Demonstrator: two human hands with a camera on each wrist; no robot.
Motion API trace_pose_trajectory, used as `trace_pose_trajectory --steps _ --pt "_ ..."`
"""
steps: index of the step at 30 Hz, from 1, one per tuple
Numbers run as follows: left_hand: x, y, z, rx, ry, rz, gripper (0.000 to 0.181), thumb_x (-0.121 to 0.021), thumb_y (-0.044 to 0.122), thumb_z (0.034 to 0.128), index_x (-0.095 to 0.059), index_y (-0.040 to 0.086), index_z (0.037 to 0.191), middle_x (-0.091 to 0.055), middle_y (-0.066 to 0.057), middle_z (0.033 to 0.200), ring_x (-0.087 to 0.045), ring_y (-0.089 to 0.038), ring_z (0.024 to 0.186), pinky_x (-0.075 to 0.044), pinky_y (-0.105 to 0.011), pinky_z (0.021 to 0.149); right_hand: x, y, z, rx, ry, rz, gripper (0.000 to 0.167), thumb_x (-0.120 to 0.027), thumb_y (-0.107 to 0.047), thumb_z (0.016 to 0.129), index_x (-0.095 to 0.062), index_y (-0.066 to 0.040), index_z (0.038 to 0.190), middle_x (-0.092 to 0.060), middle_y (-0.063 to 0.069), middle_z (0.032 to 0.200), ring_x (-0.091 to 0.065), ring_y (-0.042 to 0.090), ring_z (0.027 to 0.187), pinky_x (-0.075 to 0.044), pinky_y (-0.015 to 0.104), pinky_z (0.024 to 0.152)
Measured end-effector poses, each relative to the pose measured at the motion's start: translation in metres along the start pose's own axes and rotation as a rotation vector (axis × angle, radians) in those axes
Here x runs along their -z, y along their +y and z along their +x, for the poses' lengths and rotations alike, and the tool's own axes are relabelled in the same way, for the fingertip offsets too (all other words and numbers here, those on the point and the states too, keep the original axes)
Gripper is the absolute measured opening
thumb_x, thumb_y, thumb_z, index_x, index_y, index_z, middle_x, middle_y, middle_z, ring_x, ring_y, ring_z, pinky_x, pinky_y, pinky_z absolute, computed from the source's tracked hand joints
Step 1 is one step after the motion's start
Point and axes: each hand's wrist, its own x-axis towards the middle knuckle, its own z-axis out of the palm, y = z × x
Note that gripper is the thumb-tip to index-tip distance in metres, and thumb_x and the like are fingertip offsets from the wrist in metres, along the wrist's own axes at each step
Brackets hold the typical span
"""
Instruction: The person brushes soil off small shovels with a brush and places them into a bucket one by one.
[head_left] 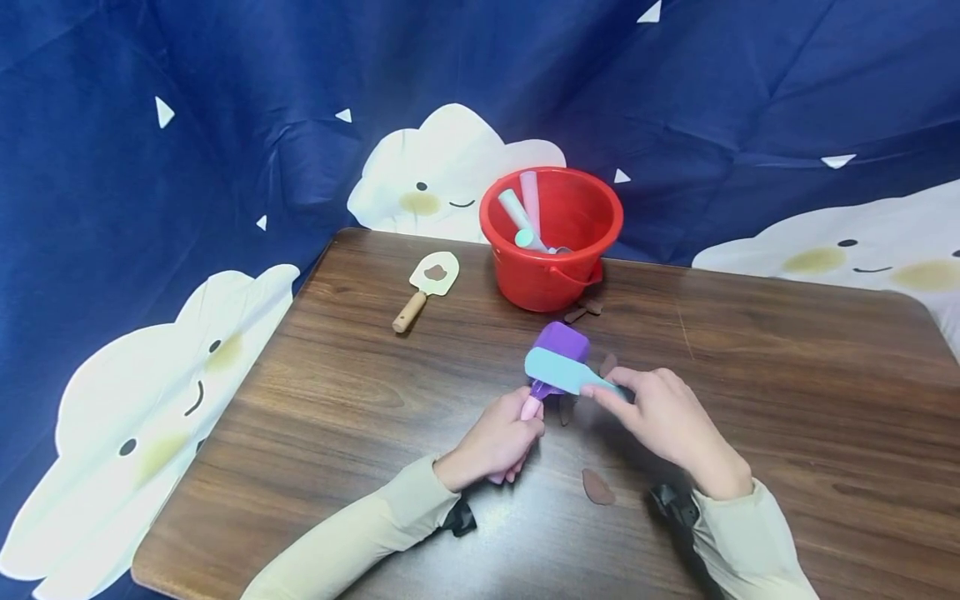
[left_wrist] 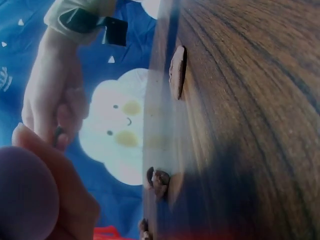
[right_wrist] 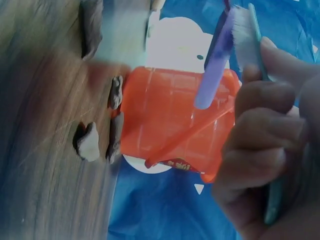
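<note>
My left hand (head_left: pixel 495 435) grips the pink handle of a purple toy shovel (head_left: pixel 562 340), whose scoop is held over the table. The handle's round end (left_wrist: pixel 25 195) fills the lower left of the left wrist view. In my right hand (head_left: pixel 669 417) is a light blue brush (head_left: pixel 558 372), held across the scoop. Its white bristles (right_wrist: pixel 245 42) face the purple shovel in the right wrist view; whether they touch it I cannot tell. Brown flat pieces lie around, one nearer me (head_left: pixel 597 487), another beside the brush (head_left: pixel 608 364).
A red bucket (head_left: pixel 536 285) with pink and mint handles sticking out stands at the back. More brown pieces (head_left: pixel 591 307) lie at its base. Left of it, a cream trowel (head_left: pixel 409 312) with a wooden handle carries a brown piece (head_left: pixel 435 272). A blue cloud-printed curtain hangs behind.
</note>
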Motion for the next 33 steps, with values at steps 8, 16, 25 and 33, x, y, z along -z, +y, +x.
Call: trace_pose_trajectory --steps 8,16,25,33 --pt "-0.002 0.001 -0.004 -0.012 0.006 0.062 0.008 -0.050 0.005 0.0860 -0.047 0.011 0.083 -0.042 -0.001 0.045 -0.042 -0.012 0.026 -0.040 -0.037 0.023 0.001 0.013 0.002 -0.152 0.184 -0.046 0.034 -0.062 -0.040 0.092 -0.065 -0.010 0.077 -0.038 -0.005 0.048 -0.038 0.018 0.050 -0.034 0.031 0.046" --pt "-0.001 0.002 -0.004 -0.051 0.021 0.109 0.006 -0.051 0.007 0.0868 -0.048 0.011 0.085 -0.046 -0.001 0.051 -0.043 -0.011 0.027 -0.039 -0.034 0.023 -0.001 0.007 0.002 -0.123 0.203 -0.014 0.031 -0.063 -0.038 0.091 -0.069 -0.008 0.085 -0.052 -0.003 0.052 -0.047 0.019 0.052 -0.041 0.033 0.049" --pt "-0.001 -0.001 0.001 -0.153 0.086 0.292 0.008 -0.054 0.011 0.0862 -0.049 0.014 0.081 -0.042 0.006 0.061 -0.043 -0.006 0.049 -0.038 -0.020 0.042 -0.003 -0.016 0.002 0.087 0.091 -0.111 0.030 -0.071 -0.038 0.085 -0.052 -0.022 0.067 -0.030 -0.009 0.050 -0.029 0.009 0.046 -0.024 0.022 0.043" --pt "-0.001 -0.002 0.000 -0.223 0.107 0.414 0.009 -0.055 0.012 0.0869 -0.047 0.015 0.082 -0.045 0.005 0.065 -0.048 -0.010 0.061 -0.039 -0.020 0.049 0.006 -0.013 0.007 -0.041 0.154 -0.131 0.029 -0.067 -0.042 0.087 -0.065 -0.015 0.078 -0.041 -0.003 0.049 -0.041 0.017 0.047 -0.028 0.028 0.040"
